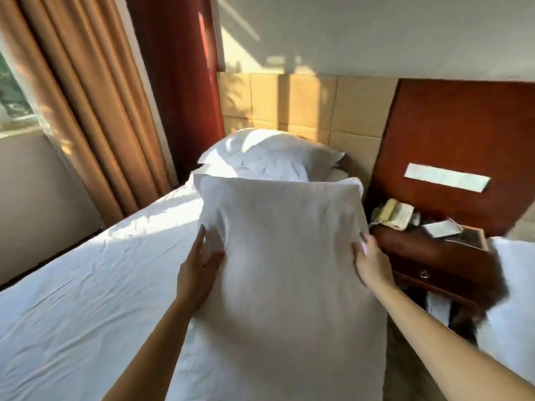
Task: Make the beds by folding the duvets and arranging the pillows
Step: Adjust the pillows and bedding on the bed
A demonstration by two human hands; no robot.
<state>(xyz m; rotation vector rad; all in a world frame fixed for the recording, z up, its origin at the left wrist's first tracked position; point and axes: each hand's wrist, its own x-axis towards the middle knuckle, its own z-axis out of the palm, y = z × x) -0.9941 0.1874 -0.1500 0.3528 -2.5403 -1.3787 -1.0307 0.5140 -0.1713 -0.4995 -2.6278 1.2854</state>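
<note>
Bed [72,285] takes up the left and lower view, its white sheet bare and lightly creased, sunlit toward the curtains [95,105]. Over its right half stands the held pillow [289,270], raised between both hands. Its long axis runs away from the person toward the headboard [304,102], and its far short edge nearly meets the second pillow [269,157]. That one lies crosswise at the head of the bed, leaning on the headboard.

The nightstand [434,256] sits just beside the bed's right edge and carries a telephone [393,212].

The left hand [199,270] lies flat on the pillow's left side, fingers straight and together, thumb on the near face. The right hand [369,261] runs up the right edge with its fingertips lapping the front. Its thumb is hidden, so I cannot tell whether it pinches or merely presses.

Both hands sit equally far along, so neither leads. Setting this pillow down probably calls for a quarter turn to match the crosswise one — open sheet lies leftward, while the right corner would swing near the telephone.
</note>
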